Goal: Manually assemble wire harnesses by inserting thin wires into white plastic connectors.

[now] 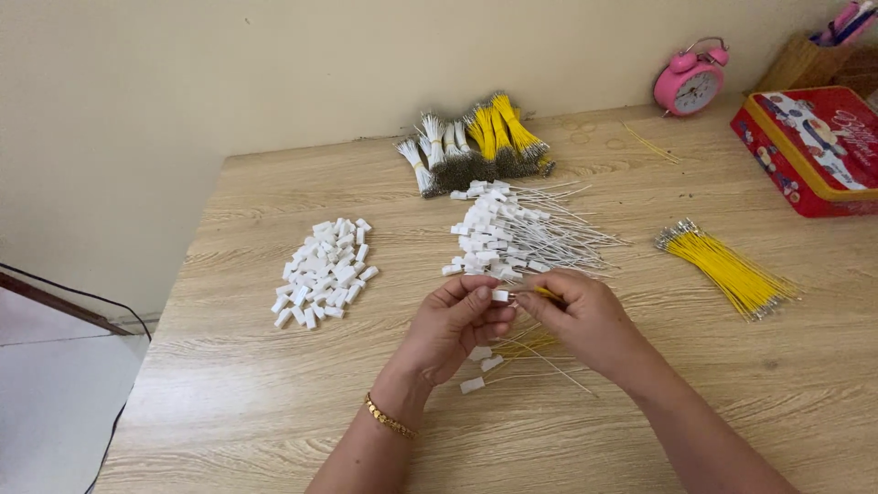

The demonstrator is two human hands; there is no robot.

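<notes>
White plastic connector (500, 295) is pinched by the left hand (457, 325); a yellow wire (547, 293) is gripped by the right hand (585, 320) above the wooden table (229, 384).

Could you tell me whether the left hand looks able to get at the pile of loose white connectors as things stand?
Probably yes: bare table lies between the left hand and the pile, though that hand holds a connector.

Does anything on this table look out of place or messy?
Mostly tidy piles. One loose yellow wire lies alone near the pink alarm clock, apart from the yellow wire bundle. A few white connectors sit scattered under the hands.
</notes>
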